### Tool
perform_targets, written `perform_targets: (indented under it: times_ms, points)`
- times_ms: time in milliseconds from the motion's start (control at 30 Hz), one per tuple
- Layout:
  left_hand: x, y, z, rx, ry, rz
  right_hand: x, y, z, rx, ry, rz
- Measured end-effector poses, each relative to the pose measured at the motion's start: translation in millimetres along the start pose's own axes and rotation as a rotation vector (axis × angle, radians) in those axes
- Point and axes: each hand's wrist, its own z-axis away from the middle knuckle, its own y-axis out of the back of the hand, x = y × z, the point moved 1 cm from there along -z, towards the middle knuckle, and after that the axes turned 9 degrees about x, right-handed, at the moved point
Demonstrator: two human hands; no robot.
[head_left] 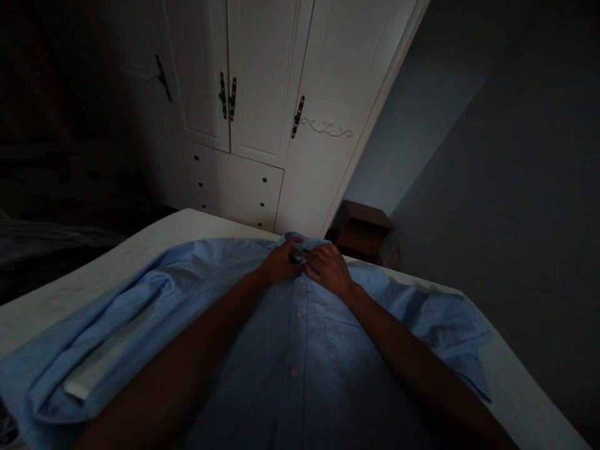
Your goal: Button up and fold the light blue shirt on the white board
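A light blue button-up shirt (281,350) lies front-up on a white surface (154,240), its collar at the far side. My left hand (280,262) and my right hand (329,267) meet at the collar, fingers curled and pinching the fabric near the top button. Both forearms stretch across the shirt's front. The button placket runs down the middle, with a chest pocket to its right. The left sleeve is folded over itself with a pale strip showing on it.
A white wardrobe (262,94) with dark handles and small drawers stands behind the surface. A brown wooden box or nightstand (363,226) sits at its right, against a grey wall. The room is dim, and dark bedding lies at the left.
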Motion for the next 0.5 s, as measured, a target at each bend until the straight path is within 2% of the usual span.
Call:
perform_targets:
  times_ms: [200,500]
  points:
    - [9,-0.8,3,-0.012,-0.050,-0.158,3,-5,-1,-0.062,-0.051,-0.015]
    - [10,-2.5,4,-0.012,-0.088,-0.234,9,-15,0,-0.122,-0.109,-0.091]
